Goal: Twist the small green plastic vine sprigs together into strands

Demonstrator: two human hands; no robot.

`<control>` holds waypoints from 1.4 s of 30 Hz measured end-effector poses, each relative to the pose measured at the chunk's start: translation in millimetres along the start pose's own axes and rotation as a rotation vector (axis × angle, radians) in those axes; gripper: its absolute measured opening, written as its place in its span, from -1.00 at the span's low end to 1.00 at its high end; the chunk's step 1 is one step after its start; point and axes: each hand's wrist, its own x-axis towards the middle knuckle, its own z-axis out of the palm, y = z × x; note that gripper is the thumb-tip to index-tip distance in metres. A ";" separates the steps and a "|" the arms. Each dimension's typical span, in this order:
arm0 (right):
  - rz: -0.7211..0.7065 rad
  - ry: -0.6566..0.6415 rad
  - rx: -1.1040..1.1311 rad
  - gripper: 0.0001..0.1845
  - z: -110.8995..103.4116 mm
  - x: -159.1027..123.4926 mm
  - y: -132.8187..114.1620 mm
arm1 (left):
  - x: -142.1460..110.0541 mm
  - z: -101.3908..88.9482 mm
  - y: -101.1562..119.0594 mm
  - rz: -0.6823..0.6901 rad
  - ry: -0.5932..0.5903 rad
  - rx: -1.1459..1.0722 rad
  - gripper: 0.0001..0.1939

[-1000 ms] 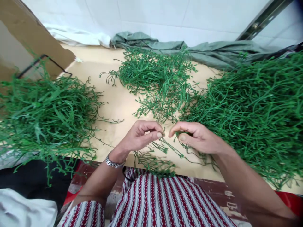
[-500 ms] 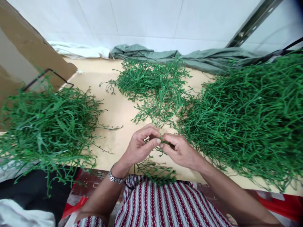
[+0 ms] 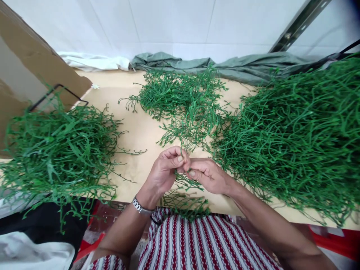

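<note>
Close together in front of my body, both hands work on a thin green artificial plant stem (image 3: pixel 182 150). My left hand (image 3: pixel 168 165) pinches it between thumb and forefinger, with part of the stem standing up beside the fingertip. My right hand (image 3: pixel 209 175) touches the left fingers, its thumb and forefinger pinched on a green piece of stem. Whether both hold the same stem is hidden by the fingers. More green stems (image 3: pixel 187 182) show beneath the hands, and a small bunch of stems (image 3: pixel 188 205) lies at the table's near edge.
A large heap of green stems (image 3: pixel 292 146) covers the right side; a looser pile (image 3: pixel 64 150) hangs over the near edge at left. A smaller pile (image 3: pixel 180 93) lies at the back. A cardboard box (image 3: pixel 30 63), black wire handle (image 3: pixel 60 87) and green cloth (image 3: pixel 239 69) border the table (image 3: pixel 135 131).
My left hand has turned, its thumb shifting up and left along the stem. My right fingers now sit a little lower, and its hand has rolled over. The piles look unchanged.
</note>
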 end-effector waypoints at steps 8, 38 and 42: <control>-0.157 -0.202 -0.184 -0.63 -7.6 -0.1 -4.3 | 4.4 1.3 5.4 0.002 -0.006 -0.015 -0.74; -0.034 0.203 -0.668 -0.85 5.3 1.7 6.4 | 1.8 -12.9 10.1 0.240 0.232 0.503 -0.82; -0.109 0.252 -0.642 -0.86 0.8 -3.9 6.1 | -7.1 -18.1 14.7 0.323 0.245 0.892 -0.82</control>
